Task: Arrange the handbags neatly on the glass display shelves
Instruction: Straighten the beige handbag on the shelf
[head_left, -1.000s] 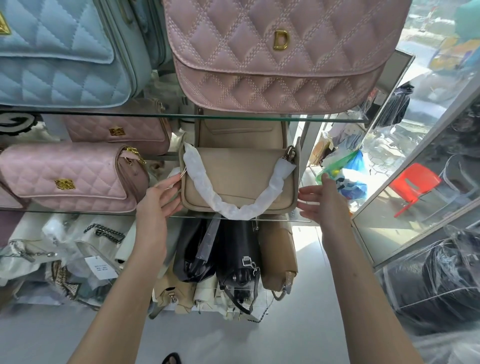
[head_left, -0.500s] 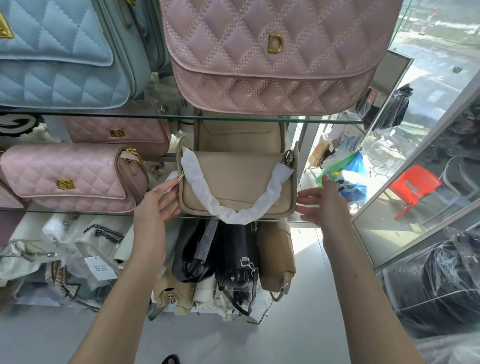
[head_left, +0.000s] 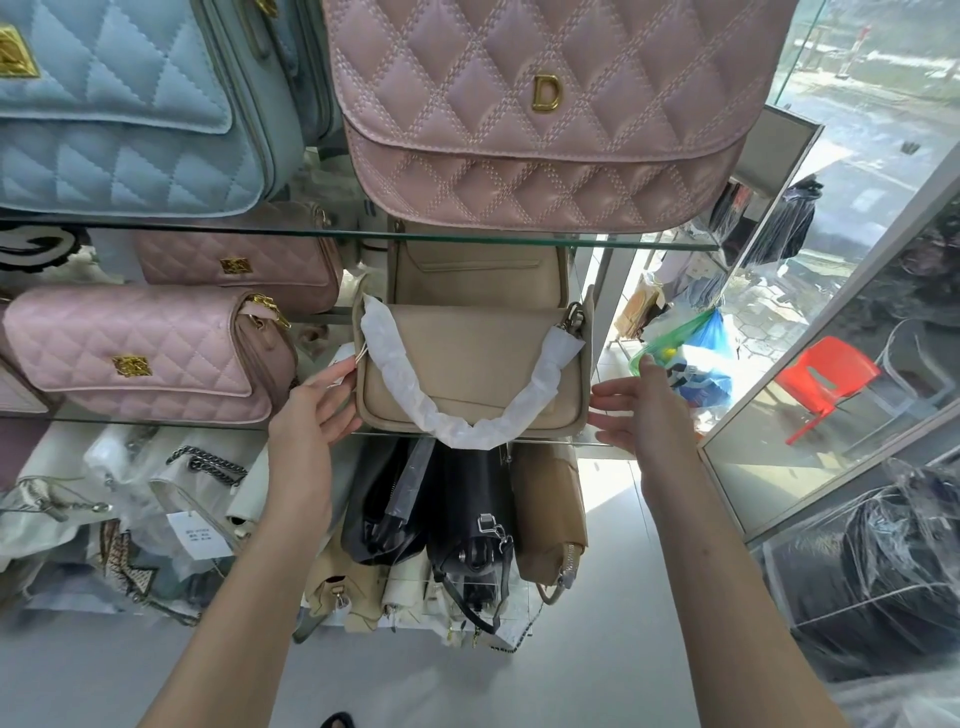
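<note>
A beige handbag with a white paper-wrapped strap stands on the middle glass shelf, a second beige bag right behind it. My left hand touches the bag's left side with straight fingers. My right hand is open at its right side, fingertips at the bag's edge. Two pink quilted bags share this shelf on the left. On the upper glass shelf stand a large pink quilted bag with a gold D and a light blue quilted bag.
Below the shelf, black and tan bags stand packed together on the floor, with wrapped bags and chains to their left. A glass wall runs along the right, plastic-wrapped dark goods below it, and a red chair outside.
The view has tilted slightly and the shelves sit a little higher in frame. Both hands stay at the beige bag's sides, barely shifted.
</note>
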